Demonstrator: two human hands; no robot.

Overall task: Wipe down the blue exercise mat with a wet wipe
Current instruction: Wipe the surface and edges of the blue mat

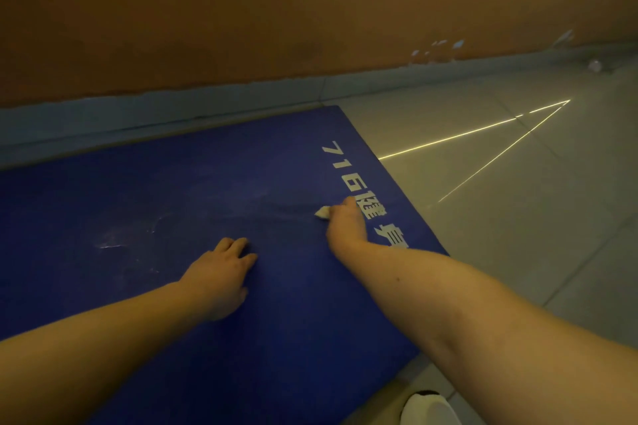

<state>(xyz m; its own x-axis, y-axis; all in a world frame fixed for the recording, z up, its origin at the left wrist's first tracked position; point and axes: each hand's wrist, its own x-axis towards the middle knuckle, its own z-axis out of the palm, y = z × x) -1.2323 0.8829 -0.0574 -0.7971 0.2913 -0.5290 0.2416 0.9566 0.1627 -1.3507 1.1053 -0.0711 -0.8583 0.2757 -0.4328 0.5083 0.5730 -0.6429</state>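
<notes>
Nearest, at 5 o'clock by the bottom edge, the toe of a white shoe (428, 407) shows on the grey tiled floor (518, 203), just off the mat's near corner. The blue exercise mat (165, 183) lies flat on the floor and fills the frame from 6 round to 10 o'clock, its far long edge running close along the wall.

At 7 o'clock from centre the left hand (221, 278) rests palm down on the mat, its fingers released and holding nothing. Pale scuff marks (110, 241) show on the mat at this hand's 10 o'clock.

Just below centre, the right hand (345, 228) reaches further out, its fingers closed round a small bunched wet wipe (322, 212). The wipe sticks out at the hand's 10 o'clock and touches the mat. The hand covers part of the white lettering (345, 169), which begins "716" and runs along the mat's short edge.

Beyond that edge, at 3 o'clock, thin bright light lines (483, 138) cross the floor. Further off, a blue-grey baseboard (172, 110) meets an orange-brown wall (241, 10) with chipped spots (438, 48) at 2 o'clock.
</notes>
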